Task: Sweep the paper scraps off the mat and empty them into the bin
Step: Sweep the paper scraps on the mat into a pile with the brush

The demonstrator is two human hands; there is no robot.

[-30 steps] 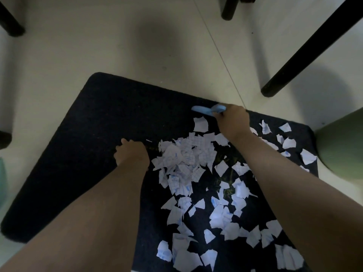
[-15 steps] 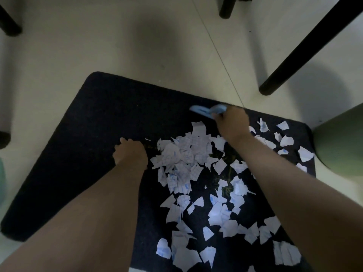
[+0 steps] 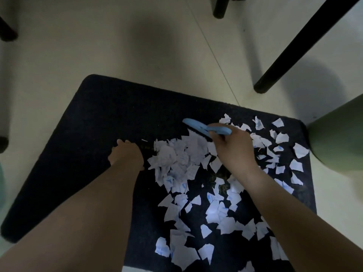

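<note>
A black mat (image 3: 94, 122) lies on the pale floor. Several white paper scraps cover its right half, heaped in a pile (image 3: 176, 158) at the middle and scattered loosely toward me and to the right (image 3: 280, 138). My right hand (image 3: 233, 148) grips the handle of a light blue brush (image 3: 196, 126), whose bristles touch the far side of the pile. My left hand (image 3: 125, 156) rests on the mat at the pile's left edge with its fingers curled downward. Whether it holds anything is hidden.
A green bin (image 3: 337, 134) stands just off the mat's right edge. Black furniture legs stand on the floor beyond the mat (image 3: 294, 48), (image 3: 221, 6), and at far left (image 3: 5, 34). A teal object (image 3: 2, 185) shows at the left border.
My right hand has drawn the brush toward me and slightly left, pushing a far scrap into the pile. My left hand has stayed in place.
</note>
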